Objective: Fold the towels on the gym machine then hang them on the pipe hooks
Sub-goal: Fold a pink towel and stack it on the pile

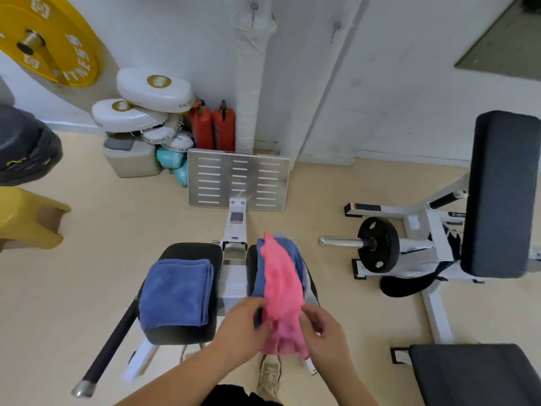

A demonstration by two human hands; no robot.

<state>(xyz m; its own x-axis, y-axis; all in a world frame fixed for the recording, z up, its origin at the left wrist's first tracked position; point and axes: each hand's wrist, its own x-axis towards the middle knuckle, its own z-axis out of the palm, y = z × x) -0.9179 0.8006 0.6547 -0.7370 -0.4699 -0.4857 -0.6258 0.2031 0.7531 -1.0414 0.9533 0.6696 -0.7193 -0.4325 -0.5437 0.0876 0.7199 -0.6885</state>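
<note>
The gym machine (234, 230) stands on the beige floor (117, 230) and has two black pads, one on either side of its white centre rail (234, 276). The left pad (190, 252) bears one folded blue towel (177, 291), squared and covering most of the pad up to its near edge. The right pad (251, 265) bears a loose pile: an unfolded blue towel (295, 256) beneath, with a pink towel (281, 285) draped lengthwise over it and overhanging the near edge.

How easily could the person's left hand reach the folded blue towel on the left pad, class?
Probably yes. The left hand is beside the folded blue towel, which lies uncovered on the left pad, nothing between them. But it grips the pink towel and would need to let go first.
</note>
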